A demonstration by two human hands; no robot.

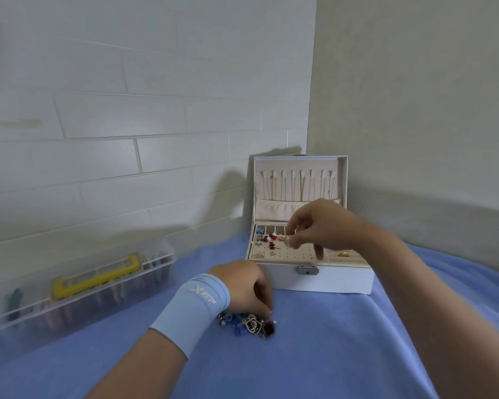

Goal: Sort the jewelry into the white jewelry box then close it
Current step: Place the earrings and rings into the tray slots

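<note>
The white jewelry box (323, 279) stands open on the blue cloth, its lid upright with gold chains (301, 184) hanging inside. Red and blue earrings (268, 240) sit on its perforated tray, and a gold ring (343, 254) lies in the right slot. My right hand (320, 226) hovers over the tray and pinches a small pale earring (288, 241) between thumb and fingers. My left hand (242, 286), with a light blue wristband, rests with curled fingers on a loose pile of jewelry (249, 323) in front of the box; whether it grips a piece is hidden.
A clear plastic storage case (78, 286) with a yellow handle lies at the left on the blue cloth (329, 341). White tiled wall stands behind, and a beige wall closes the corner at the right of the box.
</note>
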